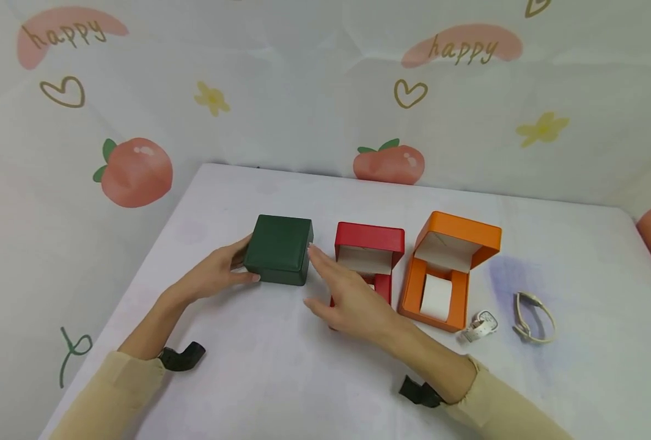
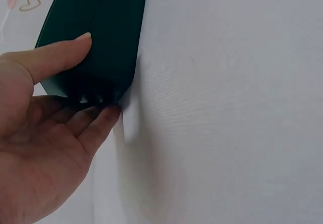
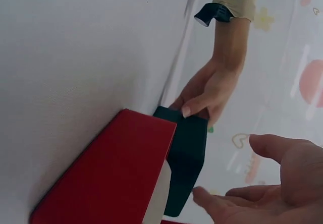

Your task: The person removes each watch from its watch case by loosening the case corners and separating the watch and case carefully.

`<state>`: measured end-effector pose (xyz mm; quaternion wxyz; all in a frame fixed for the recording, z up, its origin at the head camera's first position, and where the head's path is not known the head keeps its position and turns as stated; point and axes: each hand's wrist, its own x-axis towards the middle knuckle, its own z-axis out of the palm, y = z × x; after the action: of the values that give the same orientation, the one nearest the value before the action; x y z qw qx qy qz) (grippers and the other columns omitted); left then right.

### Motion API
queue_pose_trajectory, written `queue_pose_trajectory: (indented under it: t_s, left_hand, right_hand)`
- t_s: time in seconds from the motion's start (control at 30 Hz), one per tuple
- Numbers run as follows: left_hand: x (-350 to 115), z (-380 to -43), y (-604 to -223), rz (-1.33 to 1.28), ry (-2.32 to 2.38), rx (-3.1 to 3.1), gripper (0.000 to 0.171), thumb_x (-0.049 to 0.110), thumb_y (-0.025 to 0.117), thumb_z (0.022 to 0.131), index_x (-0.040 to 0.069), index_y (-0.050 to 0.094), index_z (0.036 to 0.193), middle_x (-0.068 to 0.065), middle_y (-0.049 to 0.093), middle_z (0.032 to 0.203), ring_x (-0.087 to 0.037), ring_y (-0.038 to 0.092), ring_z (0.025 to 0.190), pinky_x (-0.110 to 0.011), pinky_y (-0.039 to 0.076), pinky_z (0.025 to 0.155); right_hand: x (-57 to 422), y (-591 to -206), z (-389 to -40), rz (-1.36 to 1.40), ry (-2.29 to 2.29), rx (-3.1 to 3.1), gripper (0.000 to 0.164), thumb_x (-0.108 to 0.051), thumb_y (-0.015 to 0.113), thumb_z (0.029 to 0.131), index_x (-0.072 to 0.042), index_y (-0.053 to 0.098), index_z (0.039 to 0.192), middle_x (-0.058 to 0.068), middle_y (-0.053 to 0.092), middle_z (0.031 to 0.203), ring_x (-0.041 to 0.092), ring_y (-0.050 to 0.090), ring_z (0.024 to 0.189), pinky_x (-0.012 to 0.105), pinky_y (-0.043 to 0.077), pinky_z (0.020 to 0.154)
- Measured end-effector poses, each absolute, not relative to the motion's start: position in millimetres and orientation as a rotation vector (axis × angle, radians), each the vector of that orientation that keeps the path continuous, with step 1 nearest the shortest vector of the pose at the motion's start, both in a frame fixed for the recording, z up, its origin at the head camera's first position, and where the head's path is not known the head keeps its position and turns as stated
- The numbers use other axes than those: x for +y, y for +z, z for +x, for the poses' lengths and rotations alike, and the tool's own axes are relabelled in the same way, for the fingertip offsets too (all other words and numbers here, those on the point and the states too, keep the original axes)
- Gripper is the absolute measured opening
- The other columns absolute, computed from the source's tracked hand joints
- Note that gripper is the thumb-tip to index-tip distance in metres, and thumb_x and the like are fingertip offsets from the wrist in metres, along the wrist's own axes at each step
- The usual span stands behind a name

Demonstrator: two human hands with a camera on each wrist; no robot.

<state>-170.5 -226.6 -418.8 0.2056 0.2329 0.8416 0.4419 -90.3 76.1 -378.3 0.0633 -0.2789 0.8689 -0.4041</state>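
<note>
A closed green box (image 1: 279, 244) stands on the white-covered table, left of the other boxes. My left hand (image 1: 215, 272) grips its left end; in the left wrist view the thumb lies on the front face of the green box (image 2: 96, 22) and the fingers are against the end. My right hand (image 1: 358, 302) is at the box's right side, thumb and fingers spread, holding nothing. Its index fingertip is very near the box edge; contact cannot be told. Below this hand, partly hidden, sits an open red box (image 1: 370, 238).
An open orange box (image 1: 457, 232) with a white cushion (image 1: 436, 297) stands right of the red one. A white-strapped watch (image 1: 480, 326) and a slim bracelet-like watch (image 1: 551, 321) lie farther right. A patterned cloth (image 1: 303, 79) hangs behind the table.
</note>
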Motion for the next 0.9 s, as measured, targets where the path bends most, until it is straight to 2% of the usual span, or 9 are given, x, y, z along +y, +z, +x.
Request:
queue_pose_trajectory:
  t_s: [0.17,0.43,0.6,0.77,0.9]
  left_hand:
    - [-228,-166,-421,0.659,1.264,2.345,0.089,0.005,0.074,0.089,0.006,0.019,0.158,-0.016,0.029,0.159,-0.034,0.042,0.139,-0.035,0.041,0.106]
    - [-233,-154,-421,0.624,1.322,2.286,0.078,0.003,0.07,0.091,0.001,0.025,0.156,-0.02,0.033,0.156,-0.035,0.043,0.137,-0.024,0.047,0.098]
    - [-233,-149,-421,0.56,1.29,2.355,0.075,0.005,0.074,0.088,-0.005,0.034,0.15,-0.025,0.041,0.15,-0.038,0.052,0.129,-0.029,0.051,0.095]
    - [-230,-145,-421,0.546,1.165,2.505,0.08,0.009,0.081,0.082,-0.003,0.039,0.149,-0.023,0.05,0.144,-0.035,0.061,0.119,-0.036,0.051,0.095]
    - [-233,-144,-423,0.481,1.218,2.495,0.079,0.01,0.083,0.08,0.001,0.043,0.148,-0.02,0.053,0.141,-0.033,0.065,0.113,-0.033,0.054,0.092]
  right_hand:
    - [61,-379,-96,-0.735,-1.143,2.597,0.08,-0.028,0.068,0.095,-0.007,0.022,0.158,0.003,0.014,0.166,0.018,0.022,0.149,0.038,0.036,0.112]
    - [42,-383,-111,-0.584,-1.051,2.671,0.09,-0.033,0.072,0.092,-0.005,0.019,0.158,0.008,0.009,0.166,0.023,0.022,0.149,0.038,0.037,0.111]
    - [40,-385,-119,-0.535,-1.022,2.677,0.097,-0.032,0.077,0.088,-0.004,0.016,0.158,0.012,0.004,0.166,0.027,0.023,0.149,0.039,0.04,0.109]
    - [38,-383,-128,-0.515,-0.973,2.669,0.099,-0.027,0.08,0.085,-0.002,0.017,0.158,0.015,0.008,0.165,0.028,0.027,0.147,0.039,0.041,0.108]
    - [35,-380,-130,-0.502,-0.96,2.675,0.1,-0.027,0.083,0.082,-0.001,0.021,0.156,0.015,0.016,0.162,0.027,0.041,0.139,0.036,0.046,0.104]
